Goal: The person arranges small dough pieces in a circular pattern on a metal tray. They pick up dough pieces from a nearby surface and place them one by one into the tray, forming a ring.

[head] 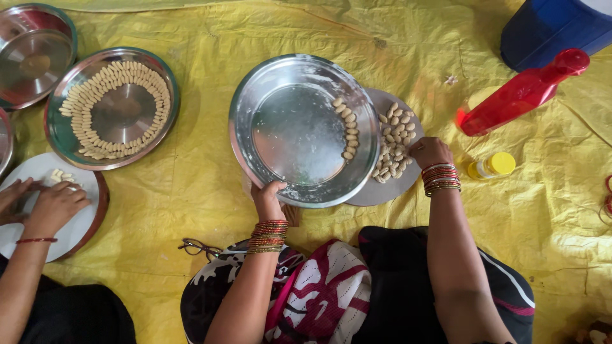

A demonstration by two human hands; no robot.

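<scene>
From the head camera, our right hand (431, 151) pinches narrowly at the 3 o'clock edge of the grey round board (398, 185), touching the heap of small pale dough pieces (394, 143). That heap lies at 9 o'clock from this grip, the steel plate (305, 130) beyond it. Our left hand (268, 199) clasps the plate's rim at 6 o'clock. A short curved row of pieces (347, 127) runs from 12 to 6 inside the plate's right side; each is oval, ridged, cream-coloured.
</scene>
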